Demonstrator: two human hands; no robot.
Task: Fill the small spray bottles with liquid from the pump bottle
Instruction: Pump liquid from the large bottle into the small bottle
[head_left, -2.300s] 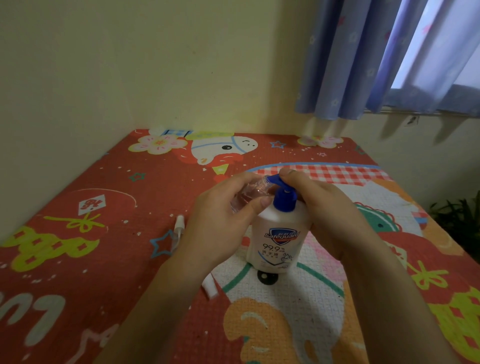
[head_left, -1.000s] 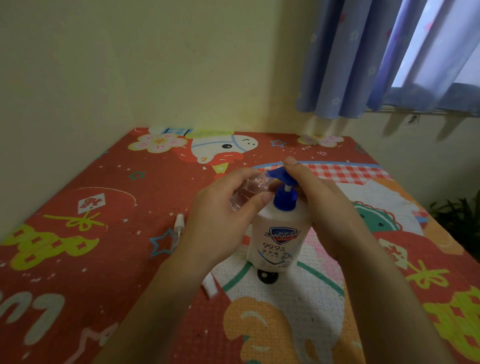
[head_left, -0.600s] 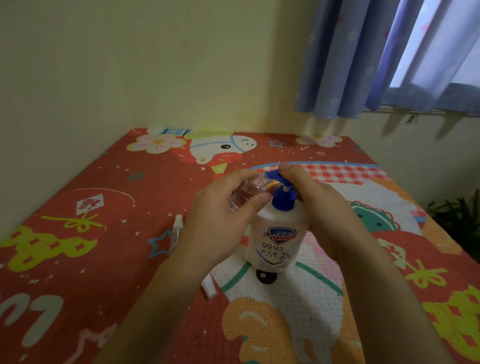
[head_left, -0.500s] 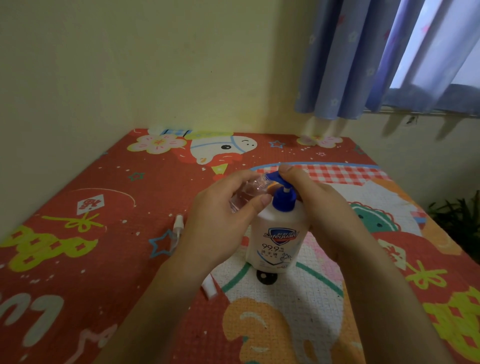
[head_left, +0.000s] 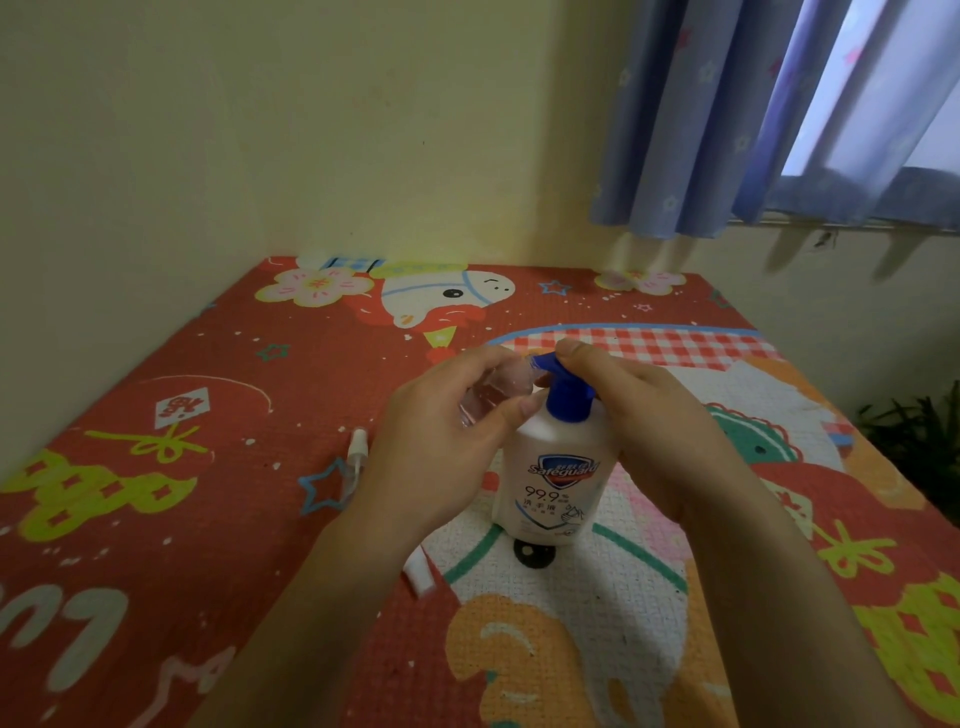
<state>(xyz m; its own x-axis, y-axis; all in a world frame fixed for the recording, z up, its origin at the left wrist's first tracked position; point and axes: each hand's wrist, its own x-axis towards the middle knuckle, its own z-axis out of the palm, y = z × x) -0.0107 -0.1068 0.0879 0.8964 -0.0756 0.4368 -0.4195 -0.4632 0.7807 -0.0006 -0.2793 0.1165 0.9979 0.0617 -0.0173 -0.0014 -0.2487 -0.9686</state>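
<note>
The small clear spray bottle (head_left: 491, 392) was held tilted in the left hand (head_left: 441, 441), pinched between thumb and curled fingers, its open mouth set against the spout of the blue pump head (head_left: 558, 384). The white pump bottle (head_left: 553, 483) stood upright on the patterned play mat (head_left: 182, 467), between the two hands. The pump head, which had been seen raised on its stem a second before, was now pressed back down toward the collar, so another stroke was judged to have been delivered into the small bottle. The right hand (head_left: 644, 415) was laid over the pump, one fingertip pressing on top of the head, the other fingers bent along the bottle's shoulder. How much liquid had been collected could not be told through the fingers. A white sprayer top (head_left: 357, 447) lay on the mat just left of the left wrist, and a small white cap (head_left: 420, 571) lay nearer the camera, so closing was judged still to be done.
</note>
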